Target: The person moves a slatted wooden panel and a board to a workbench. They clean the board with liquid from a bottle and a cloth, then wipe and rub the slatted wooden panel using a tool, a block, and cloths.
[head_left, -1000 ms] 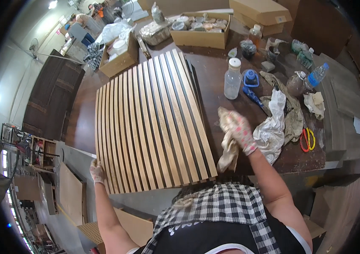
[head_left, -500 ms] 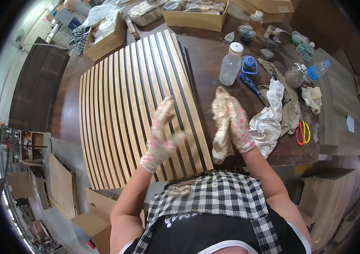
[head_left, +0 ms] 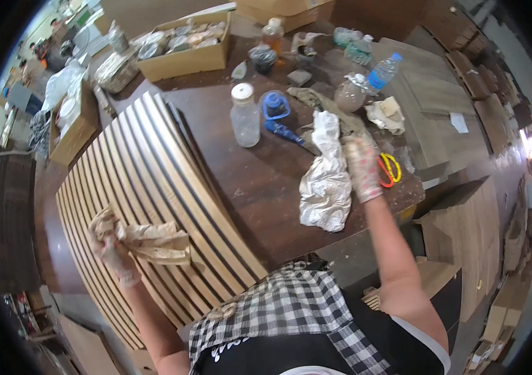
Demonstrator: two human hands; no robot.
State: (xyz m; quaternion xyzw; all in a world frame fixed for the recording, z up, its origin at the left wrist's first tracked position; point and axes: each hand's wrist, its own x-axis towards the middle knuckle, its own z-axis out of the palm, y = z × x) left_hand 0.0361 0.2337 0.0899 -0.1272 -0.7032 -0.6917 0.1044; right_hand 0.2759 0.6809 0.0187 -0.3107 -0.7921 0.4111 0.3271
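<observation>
My left hand (head_left: 118,259), in a pink-dotted glove, is closed around a stained beige rag (head_left: 160,242) above a slatted wood panel (head_left: 153,159) with dark grooves. The rag's loose end trails toward the right. My right hand (head_left: 363,170), gloved the same way, reaches to the right side of the table. Its fingers point away from me over a greenish-brown cloth (head_left: 320,100); they are blurred, so their grip does not show. Left of that hand lies a crumpled white cloth (head_left: 326,195), and on its right are scissors (head_left: 393,164) with red and yellow handles.
On the dark table (head_left: 228,187) stand a clear white-capped bottle (head_left: 245,119), a blue container (head_left: 275,105), a blue-handled tool (head_left: 286,132) and a blue-capped bottle (head_left: 383,75). Cardboard boxes (head_left: 197,67) line the far side. Grey-brown boards (head_left: 428,112) are stacked at right.
My hands have moved apart. The beige rag, earlier at my right hand, is now in my left hand over the panel. My right hand has gone to the cloths, and the view has turned right.
</observation>
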